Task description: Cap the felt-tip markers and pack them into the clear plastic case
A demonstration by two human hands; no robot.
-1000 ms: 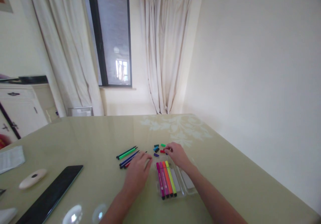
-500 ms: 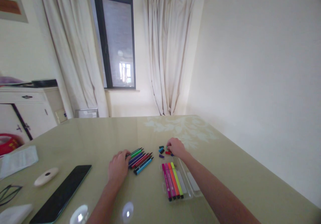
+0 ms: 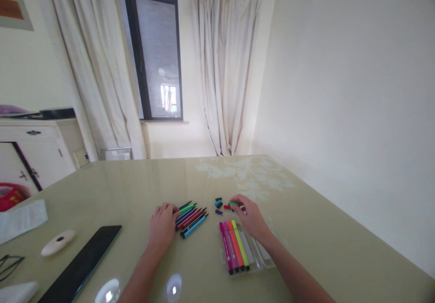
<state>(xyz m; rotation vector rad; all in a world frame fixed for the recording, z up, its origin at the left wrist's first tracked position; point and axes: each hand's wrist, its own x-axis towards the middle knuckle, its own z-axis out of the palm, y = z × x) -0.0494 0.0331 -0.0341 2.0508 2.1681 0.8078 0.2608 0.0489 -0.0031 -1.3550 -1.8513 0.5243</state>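
Several uncapped markers (image 3: 190, 220) lie side by side on the table, their tips pointing away to the right. My left hand (image 3: 163, 225) is at their left ends, its fingers curled on a marker at the far side of the row; the fingertips are partly hidden. Between the thumb and fingers of my right hand (image 3: 249, 214) is a green marker cap (image 3: 233, 203). Beside it lie a red cap (image 3: 227, 207), a purple cap (image 3: 218, 211) and several blue and dark caps (image 3: 218, 202). Just in front, a clear plastic case (image 3: 257, 260) holds pink, orange and yellow capped markers (image 3: 234, 246).
To the left on the glossy table (image 3: 136, 185) are a black phone (image 3: 83, 262), a white oval object (image 3: 58, 242), a face mask (image 3: 23, 220) and dark-framed glasses (image 3: 10, 266). A wall (image 3: 340, 113) runs along the right side.
My right hand has drawn back slightly towards me and turned, and the green cap in its fingers shows more clearly. My left hand stays by the markers, which have barely shifted.
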